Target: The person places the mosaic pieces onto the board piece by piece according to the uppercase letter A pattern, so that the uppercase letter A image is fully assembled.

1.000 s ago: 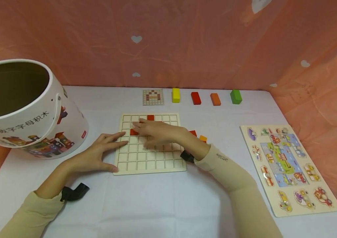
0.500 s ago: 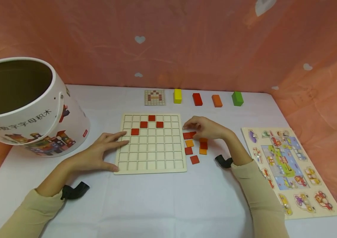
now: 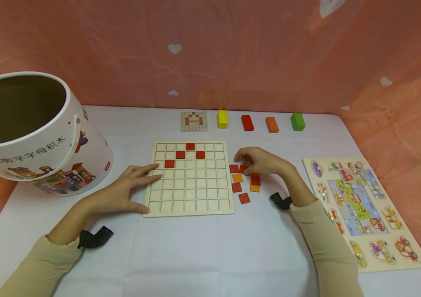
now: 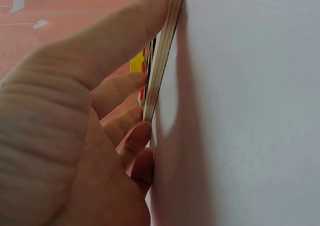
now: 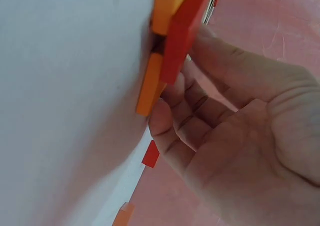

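In the head view, a pale wooden grid board [image 3: 190, 194] lies on the table with several red square tiles in its upper cells. My left hand [image 3: 121, 192] rests at its left side, thumb at the lower corner and straight fingertips on the left edge; the left wrist view shows them touching the board's side [image 4: 167, 50]. At the board's right, my right hand [image 3: 260, 161] has its fingers curled around a red tile [image 3: 243, 168], the thumb against it. The grip itself is partly hidden. Loose red and orange tiles [image 3: 237, 178] lie beside and below this hand.
A white bucket [image 3: 88, 161] stands at the left. Along the back lie a small pattern card [image 3: 194, 121] and yellow [image 3: 222, 119], red [image 3: 247, 123], orange [image 3: 271, 124] and green [image 3: 297, 122] blocks. A picture puzzle board [image 3: 364, 210] lies at the right.
My right hand has left the grid board for the loose tiles, then shifted slightly right, parting one red tile from its neighbour. My left hand stays at the board's edge.
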Action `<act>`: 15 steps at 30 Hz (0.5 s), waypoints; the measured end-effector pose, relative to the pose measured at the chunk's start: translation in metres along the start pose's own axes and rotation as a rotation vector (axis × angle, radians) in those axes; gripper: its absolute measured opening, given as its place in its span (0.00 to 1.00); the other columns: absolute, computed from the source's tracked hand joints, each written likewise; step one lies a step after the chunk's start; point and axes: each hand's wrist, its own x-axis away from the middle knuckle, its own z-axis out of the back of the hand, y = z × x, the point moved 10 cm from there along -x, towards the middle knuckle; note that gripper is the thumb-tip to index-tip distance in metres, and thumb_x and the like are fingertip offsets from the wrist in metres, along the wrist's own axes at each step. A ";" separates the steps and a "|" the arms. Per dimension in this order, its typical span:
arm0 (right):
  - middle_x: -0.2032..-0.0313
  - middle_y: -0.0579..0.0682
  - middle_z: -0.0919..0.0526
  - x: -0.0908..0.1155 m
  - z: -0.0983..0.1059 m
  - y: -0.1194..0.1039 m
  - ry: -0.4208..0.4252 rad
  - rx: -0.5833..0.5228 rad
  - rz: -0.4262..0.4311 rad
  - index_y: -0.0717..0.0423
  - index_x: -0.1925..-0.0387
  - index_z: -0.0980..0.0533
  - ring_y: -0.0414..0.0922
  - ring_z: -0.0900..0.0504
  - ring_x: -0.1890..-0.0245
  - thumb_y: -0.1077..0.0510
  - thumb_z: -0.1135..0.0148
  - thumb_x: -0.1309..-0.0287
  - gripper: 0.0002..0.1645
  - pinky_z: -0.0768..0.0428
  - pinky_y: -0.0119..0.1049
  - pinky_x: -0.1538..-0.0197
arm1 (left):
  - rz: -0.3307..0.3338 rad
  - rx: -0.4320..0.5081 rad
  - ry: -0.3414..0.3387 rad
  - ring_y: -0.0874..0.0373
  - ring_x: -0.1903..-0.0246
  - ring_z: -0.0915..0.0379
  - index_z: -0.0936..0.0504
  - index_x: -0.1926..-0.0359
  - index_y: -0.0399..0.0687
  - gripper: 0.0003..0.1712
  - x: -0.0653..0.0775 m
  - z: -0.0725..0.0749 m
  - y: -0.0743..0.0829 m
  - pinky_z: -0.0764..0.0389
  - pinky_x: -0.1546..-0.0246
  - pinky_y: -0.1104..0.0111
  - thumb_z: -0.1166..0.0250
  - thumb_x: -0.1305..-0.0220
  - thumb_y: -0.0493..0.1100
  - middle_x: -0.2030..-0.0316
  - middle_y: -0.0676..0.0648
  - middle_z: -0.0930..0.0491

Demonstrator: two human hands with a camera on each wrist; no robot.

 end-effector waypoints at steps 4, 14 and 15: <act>0.66 0.53 0.23 0.001 0.003 0.005 0.024 0.009 -0.033 0.64 0.54 0.22 0.50 0.26 0.61 0.70 0.29 0.47 0.17 0.24 0.38 0.58 | -0.001 0.004 -0.004 0.49 0.34 0.51 0.33 0.28 0.45 0.55 0.000 0.000 0.000 0.43 0.40 0.41 0.21 0.54 0.59 0.23 0.46 0.51; 0.71 0.50 0.22 0.001 0.005 0.004 0.010 -0.013 0.003 0.60 0.64 0.21 0.49 0.26 0.66 0.70 0.28 0.47 0.10 0.25 0.38 0.61 | -0.025 0.015 -0.001 0.45 0.32 0.51 0.32 0.28 0.43 0.53 0.001 0.001 0.003 0.45 0.39 0.39 0.22 0.52 0.57 0.23 0.44 0.49; 0.71 0.50 0.23 0.001 0.005 0.004 0.006 -0.018 0.009 0.61 0.64 0.21 0.49 0.26 0.66 0.70 0.29 0.47 0.10 0.25 0.38 0.61 | -0.025 0.015 -0.001 0.45 0.32 0.51 0.32 0.28 0.43 0.53 0.001 0.002 0.003 0.45 0.39 0.39 0.21 0.52 0.57 0.23 0.44 0.49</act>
